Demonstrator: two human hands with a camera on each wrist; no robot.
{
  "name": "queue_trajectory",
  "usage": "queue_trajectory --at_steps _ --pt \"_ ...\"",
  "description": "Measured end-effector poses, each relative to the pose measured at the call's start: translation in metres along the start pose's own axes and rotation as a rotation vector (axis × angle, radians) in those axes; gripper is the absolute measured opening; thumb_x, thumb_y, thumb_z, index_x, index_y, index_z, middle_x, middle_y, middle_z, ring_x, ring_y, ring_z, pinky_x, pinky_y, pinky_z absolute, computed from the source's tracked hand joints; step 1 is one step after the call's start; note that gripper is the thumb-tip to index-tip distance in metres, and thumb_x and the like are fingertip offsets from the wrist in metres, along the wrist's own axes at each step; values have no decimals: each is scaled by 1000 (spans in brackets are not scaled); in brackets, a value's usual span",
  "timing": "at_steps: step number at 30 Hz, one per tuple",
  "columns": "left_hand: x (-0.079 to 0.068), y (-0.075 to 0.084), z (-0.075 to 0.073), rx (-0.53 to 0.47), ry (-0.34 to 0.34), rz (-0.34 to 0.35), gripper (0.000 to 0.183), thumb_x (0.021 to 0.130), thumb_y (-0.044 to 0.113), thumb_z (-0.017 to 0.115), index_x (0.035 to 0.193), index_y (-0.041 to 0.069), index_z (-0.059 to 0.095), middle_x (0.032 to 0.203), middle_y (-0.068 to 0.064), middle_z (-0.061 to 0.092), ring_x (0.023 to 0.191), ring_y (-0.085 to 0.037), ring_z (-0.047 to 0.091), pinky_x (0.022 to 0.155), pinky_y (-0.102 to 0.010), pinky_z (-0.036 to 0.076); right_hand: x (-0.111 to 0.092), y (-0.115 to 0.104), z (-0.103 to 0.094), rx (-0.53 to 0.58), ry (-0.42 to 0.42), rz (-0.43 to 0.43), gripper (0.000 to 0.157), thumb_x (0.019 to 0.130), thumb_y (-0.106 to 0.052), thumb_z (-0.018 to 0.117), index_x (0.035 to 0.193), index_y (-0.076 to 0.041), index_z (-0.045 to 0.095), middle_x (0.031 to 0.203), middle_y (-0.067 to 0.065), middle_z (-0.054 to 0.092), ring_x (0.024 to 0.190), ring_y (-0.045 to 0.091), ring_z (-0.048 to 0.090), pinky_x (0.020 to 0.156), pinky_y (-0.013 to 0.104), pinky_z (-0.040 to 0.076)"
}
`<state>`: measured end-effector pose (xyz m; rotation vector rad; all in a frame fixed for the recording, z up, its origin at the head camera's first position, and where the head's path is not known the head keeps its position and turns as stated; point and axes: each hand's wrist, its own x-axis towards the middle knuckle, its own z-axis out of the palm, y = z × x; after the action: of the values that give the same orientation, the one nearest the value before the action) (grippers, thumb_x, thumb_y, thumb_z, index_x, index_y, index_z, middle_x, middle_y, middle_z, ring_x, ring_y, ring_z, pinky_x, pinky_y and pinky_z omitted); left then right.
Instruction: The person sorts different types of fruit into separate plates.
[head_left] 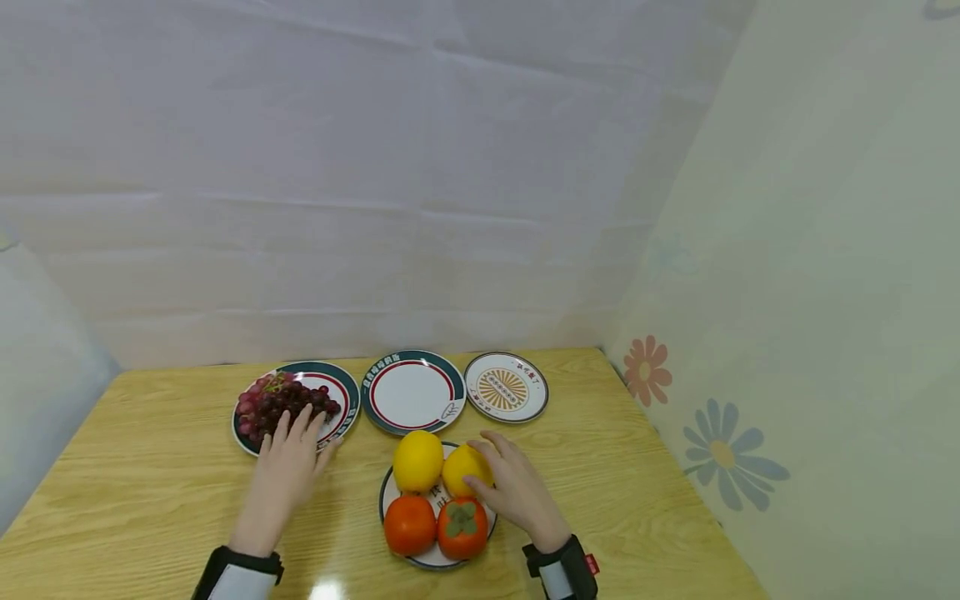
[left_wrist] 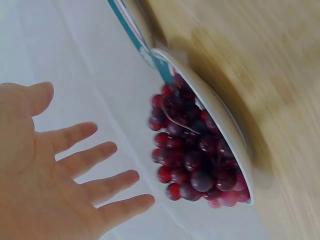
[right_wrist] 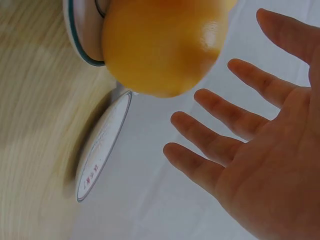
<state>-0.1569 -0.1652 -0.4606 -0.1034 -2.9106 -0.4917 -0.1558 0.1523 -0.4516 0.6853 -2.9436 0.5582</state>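
My left hand (head_left: 288,462) hovers at the near side of a green-rimmed plate heaped with dark red grapes (head_left: 272,408). In the left wrist view, its fingers are spread and a gap separates them from the grapes (left_wrist: 195,150). My right hand (head_left: 513,487) is beside the right-hand yellow lemon-like fruit (head_left: 467,472) on the near plate (head_left: 431,562). The right wrist view shows its fingers extended, apart from the yellow fruit (right_wrist: 162,47). That plate also bears a second yellow fruit (head_left: 417,461) and two persimmons, one plain orange (head_left: 409,525), one with its green calyx up (head_left: 462,529).
Behind the fruit stand a green-rimmed plate (head_left: 412,393) with nothing on it and a smaller plate with a sunburst print (head_left: 506,388). The grape plate's rim (head_left: 352,400) nearly meets the middle plate. A white cloth (head_left: 360,208) hangs behind the wooden table (head_left: 135,483).
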Motion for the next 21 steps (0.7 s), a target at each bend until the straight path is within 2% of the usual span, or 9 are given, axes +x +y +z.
queue_trajectory --at_steps 6,12,16,21 --pt "-28 23 5 7 2 42 53 93 37 53 134 4 46 142 -19 40 131 -45 28 99 -70 30 6 5 10 35 -100 60 55 86 -43 62 133 -18 49 140 14 41 121 32 46 98 51 44" --pt "-50 39 11 -19 -27 41 56 93 40 52 135 5 45 143 -17 40 132 -43 27 97 -72 28 11 8 18 54 -183 93 62 84 -48 62 136 -21 44 142 15 38 120 33 47 94 52 48" --pt "-57 43 15 -26 -29 34 55 93 41 51 136 7 44 142 -16 41 132 -41 28 98 -71 28 14 10 21 57 -177 69 64 82 -46 66 135 -19 44 138 15 41 114 31 50 86 49 51" --pt "-58 45 17 -50 -40 37 53 94 41 49 135 8 46 142 -15 41 132 -41 28 98 -71 29 19 14 21 48 -159 27 64 76 -46 73 129 -20 49 129 13 47 103 26 54 79 42 54"
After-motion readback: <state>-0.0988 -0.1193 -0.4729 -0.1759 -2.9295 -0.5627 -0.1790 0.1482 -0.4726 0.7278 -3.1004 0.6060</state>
